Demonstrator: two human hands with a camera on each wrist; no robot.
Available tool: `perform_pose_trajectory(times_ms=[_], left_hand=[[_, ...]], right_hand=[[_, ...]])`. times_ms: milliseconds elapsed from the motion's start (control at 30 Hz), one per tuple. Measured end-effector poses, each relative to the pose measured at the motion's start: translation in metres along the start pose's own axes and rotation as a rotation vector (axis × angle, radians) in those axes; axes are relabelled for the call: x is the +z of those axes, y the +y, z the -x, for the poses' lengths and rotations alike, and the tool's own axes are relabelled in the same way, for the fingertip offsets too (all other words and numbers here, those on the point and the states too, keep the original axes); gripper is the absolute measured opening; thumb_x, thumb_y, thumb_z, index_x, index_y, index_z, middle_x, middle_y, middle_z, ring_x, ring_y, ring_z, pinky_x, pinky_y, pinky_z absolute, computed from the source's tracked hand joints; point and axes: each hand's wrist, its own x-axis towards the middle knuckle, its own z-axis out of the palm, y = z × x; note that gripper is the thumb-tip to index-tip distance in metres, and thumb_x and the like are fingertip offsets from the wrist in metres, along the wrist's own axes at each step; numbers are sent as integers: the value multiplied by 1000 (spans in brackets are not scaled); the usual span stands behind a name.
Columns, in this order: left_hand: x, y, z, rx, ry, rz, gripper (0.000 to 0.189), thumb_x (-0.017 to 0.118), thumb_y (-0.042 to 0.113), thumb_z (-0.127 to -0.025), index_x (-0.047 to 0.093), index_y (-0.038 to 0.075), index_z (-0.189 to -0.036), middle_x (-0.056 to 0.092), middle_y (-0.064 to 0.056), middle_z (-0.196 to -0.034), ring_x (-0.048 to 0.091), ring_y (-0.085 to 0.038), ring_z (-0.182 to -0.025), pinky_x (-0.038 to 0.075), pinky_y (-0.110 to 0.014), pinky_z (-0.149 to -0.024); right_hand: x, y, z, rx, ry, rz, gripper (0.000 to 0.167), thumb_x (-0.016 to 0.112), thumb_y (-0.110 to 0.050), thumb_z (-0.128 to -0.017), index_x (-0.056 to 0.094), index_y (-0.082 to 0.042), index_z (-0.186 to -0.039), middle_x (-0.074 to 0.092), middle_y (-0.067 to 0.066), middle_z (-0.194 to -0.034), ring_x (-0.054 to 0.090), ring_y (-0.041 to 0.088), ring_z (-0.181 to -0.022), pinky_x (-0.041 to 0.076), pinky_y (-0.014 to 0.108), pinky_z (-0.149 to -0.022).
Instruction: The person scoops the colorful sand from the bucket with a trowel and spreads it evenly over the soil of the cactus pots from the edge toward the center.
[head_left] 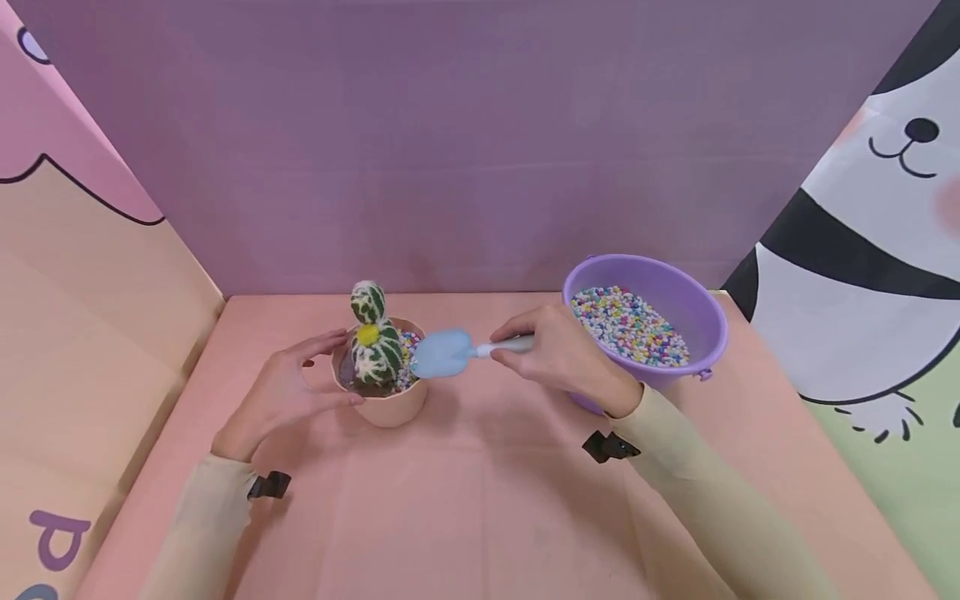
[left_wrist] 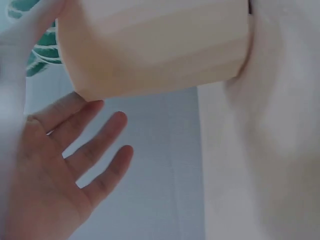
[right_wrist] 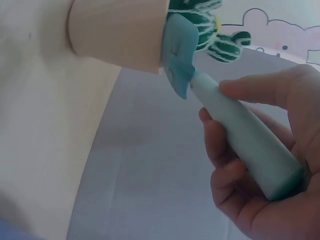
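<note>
Carefully, a light-blue toy shovel (head_left: 444, 353) is held with its blade at the three o'clock rim of a peach flowerpot (head_left: 393, 410), which is set at ten o'clock on the pink-covered table (head_left: 480, 508). Its handle is pinched between the thumb and curled fingers of the right hand (head_left: 558, 350). The left hand (head_left: 279, 392) is spread about the pot, its thumb laid at seven o'clock and a forefinger at ten.

Inside the pot, a toy cactus (head_left: 387, 348) with a yellow flower (head_left: 368, 335) is ringed by multicoloured beads (head_left: 409, 342) on its three o'clock side, while a dark surface is left showing at nine. More beads (head_left: 630, 325) are held in a purple bucket (head_left: 705, 329), placed at two o'clock on the table and partly hidden by the right arm.

Filling around the cactus is judged to be the step in hand; whether the blade is loaded cannot be told. For the next move, a tilt of the blade over the rim seems to be called for if beads are carried, with the pot kept steady so that none are spilled.
</note>
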Motion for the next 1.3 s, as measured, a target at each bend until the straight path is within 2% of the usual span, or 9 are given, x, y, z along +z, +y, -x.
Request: perform_pose_trajectory(times_ms=[233, 467, 700, 833, 933, 1033, 1100, 1167, 1300], left_hand=[[-2, -1, -1, 38, -26, 22, 91, 96, 33, -77, 56, 9, -155, 55, -12, -161, 52, -37, -147, 50, -58, -108], [-3, -4, 3, 48, -3, 5, 89, 96, 32, -77, 57, 8, -153, 56, -12, -159, 55, -37, -144, 52, -56, -102], [-9, 0, 4, -4, -11, -39, 93, 96, 40, -76, 56, 6, -154, 53, -13, -162, 50, -39, -148, 50, -60, -109], [-20, 7, 16, -42, 6, -13, 89, 91, 38, -83, 52, 5, -156, 54, -17, -160, 50, -41, -147, 49, -61, -110], [-32, 26, 30, -64, 75, -15, 78, 86, 36, -90, 54, 8, -155, 63, -16, -151, 59, -36, -138, 53, -50, -105], [-39, 56, 40, -34, 217, -35, 62, 84, 29, -92, 63, 10, -147, 72, -12, -139, 67, -30, -125, 55, -28, -94], [-37, 79, 42, 26, 317, -42, 55, 87, 22, -89, 69, 11, -140, 76, -8, -129, 70, -26, -116, 51, -17, -86], [-30, 101, 38, 126, 375, -22, 50, 88, 16, -86, 73, 10, -134, 78, -6, -120, 71, -22, -105, 47, -13, -83], [-12, 136, 27, 325, 361, 17, 48, 90, 17, -83, 75, 11, -128, 78, -1, -115, 71, -17, -103, 53, -24, -90]], right_hand=[[5, 2, 1, -10, -51, 50, 24, 86, -29, -88, 87, -13, -106, 84, -3, -100, 79, 14, -95, 63, 35, -83], [5, 1, 2, -18, -16, 14, 19, 88, -28, -86, 88, -14, -100, 84, -4, -96, 79, 11, -88, 61, 28, -75], [10, 1, 1, -13, -49, 67, 17, 81, -26, -90, 87, -17, -103, 83, -7, -93, 71, 6, -77, 55, 25, -68], [16, 3, 2, -19, -38, 66, 18, 83, -29, -90, 87, -17, -104, 83, -9, -92, 72, 6, -76, 56, 25, -69], [13, 10, 8, -7, 15, 5, 18, 88, -32, -88, 88, -20, -100, 83, -11, -93, 75, 5, -80, 58, 25, -72], [-5, 20, 18, 13, 118, -27, 13, 89, -34, -87, 89, -24, -96, 82, -13, -86, 72, 1, -76, 55, 20, -69], [-24, 26, 26, 28, 204, -40, 10, 90, -31, -86, 89, -25, -94, 82, -11, -84, 70, -2, -75, 53, 16, -67], [-44, 33, 34, 58, 284, -62, 9, 90, -27, -86, 89, -23, -94, 82, -9, -84, 70, -5, -76, 52, 13, -67], [-73, 41, 44, 146, 373, -106, 14, 91, -23, -86, 88, -16, -99, 80, -20, -84, 71, -10, -79, 53, 9, -68]])
